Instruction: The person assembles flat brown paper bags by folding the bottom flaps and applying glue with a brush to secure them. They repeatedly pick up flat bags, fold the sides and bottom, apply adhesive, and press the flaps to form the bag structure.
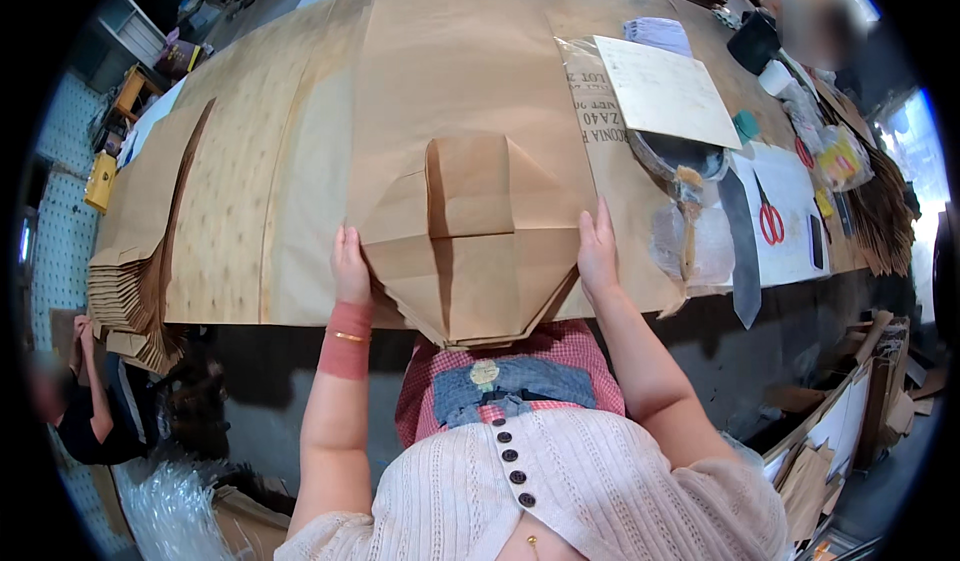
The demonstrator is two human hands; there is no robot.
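Observation:
A stack of brown kraft paper bags point(470, 91) lies lengthwise before me, its near end hanging slightly over the table's front edge. The top bag's folded bottom point(475, 266) is nearest me, opened into a diamond with creased flaps. My left hand point(350, 267), below a reddish wrist wrap, grips the stack's left edge. On the opposite edge, my right hand point(599, 254) holds the paper with its fingers pointing away from me. Both hands are level with the folded bottom; their undersides and some fingers are hidden.
To the right are a pale board point(667, 91), a basin point(655, 156), a brush point(688, 211), red-handled scissors point(770, 223) and a phone point(816, 242). More folded bags point(125, 281) fan out at the table's left end. Other people are at both sides.

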